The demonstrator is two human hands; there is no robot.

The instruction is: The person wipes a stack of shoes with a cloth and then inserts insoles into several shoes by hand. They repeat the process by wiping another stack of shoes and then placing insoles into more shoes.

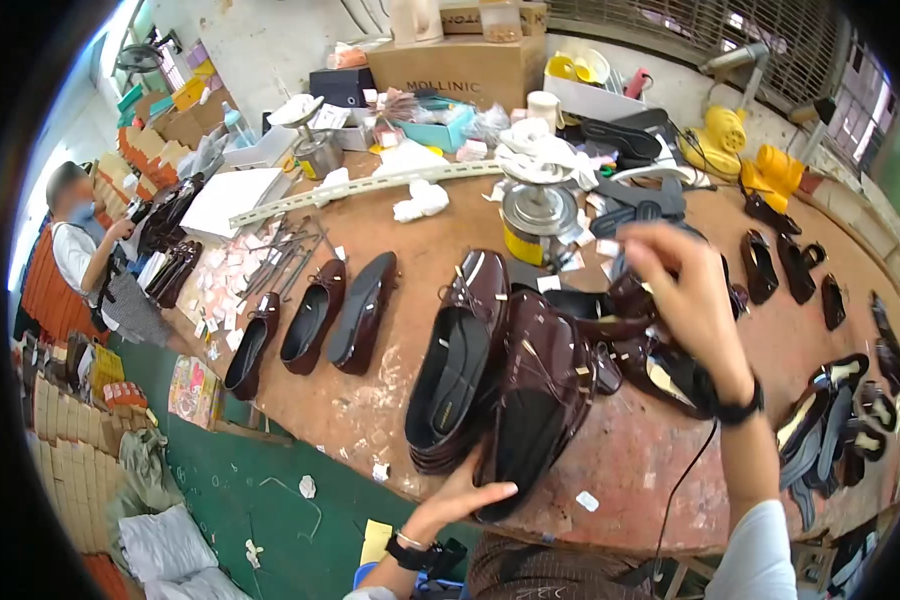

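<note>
The left hand [460, 500] cups the heel end of a glossy burgundy loafer [535, 400], fingers spread under its rim rather than closed in a tight grip, so the shoe rests tilted at the near edge of the brown counter [420, 240], leaning against a second burgundy loafer [460, 365] that lies flat just beside it. The right hand [685, 290] is raised above a heap of dark shoe uppers [660, 365]; its fingers are curled and seem to pinch something small, though what, and how firmly, cannot be told. Judged from the layout, the work is partway along: three dark ballet flats [310, 320] lie side by side to the left and look finished, the two loafers look assembled, while the heap of uppers and the loose black straps and pieces [830, 420] at the right appear unassembled. A round metal tin [535, 215] stands behind the loafers, a pale slotted metal rail [370, 190] runs across the counter farther back, and small paper tags [225, 275] are scattered near a seated person [85, 250] at the far left end.
</note>
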